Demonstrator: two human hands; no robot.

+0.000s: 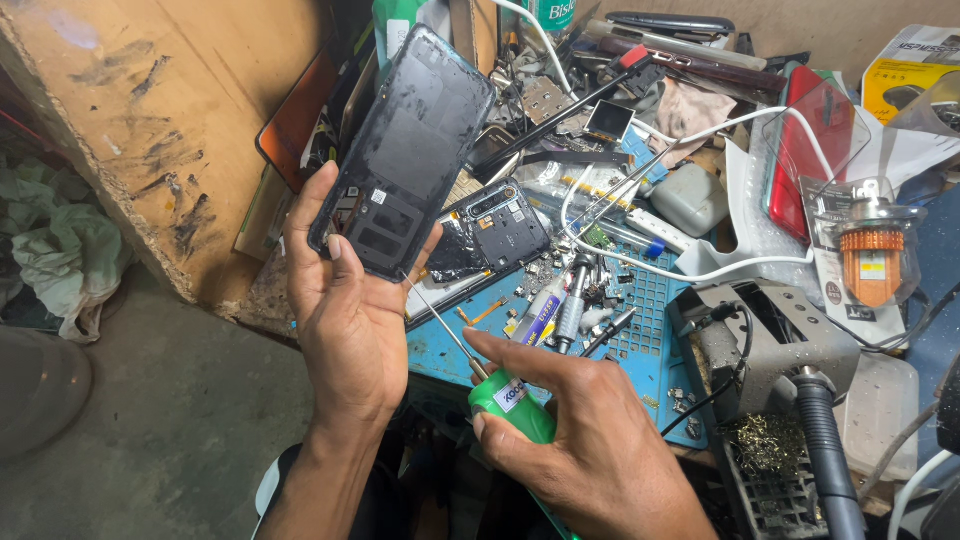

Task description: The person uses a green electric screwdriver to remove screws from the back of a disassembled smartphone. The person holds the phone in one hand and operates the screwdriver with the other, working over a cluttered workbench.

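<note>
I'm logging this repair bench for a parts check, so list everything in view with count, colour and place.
phone back cover: one, black, raised at centre left
opened phone: one, black, on the mat
work mat: one, blue, bench centre
screwdriver: one, green handle, bottom centre
cable: one, white, looping over the bench
red phone: one, upper right
left hand: holds the back cover
right hand: holds the screwdriver

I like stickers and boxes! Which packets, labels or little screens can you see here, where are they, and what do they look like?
Screwdriver label: small white patch on the green handle in the right hand.
Bulb packet: clear blister at the right, orange part inside.
Yellow box: top right corner, yellow and white.
Small screen: dark square, pale frame, top middle.
Glue tube: white, yellow and purple, on the blue mat.
</note>
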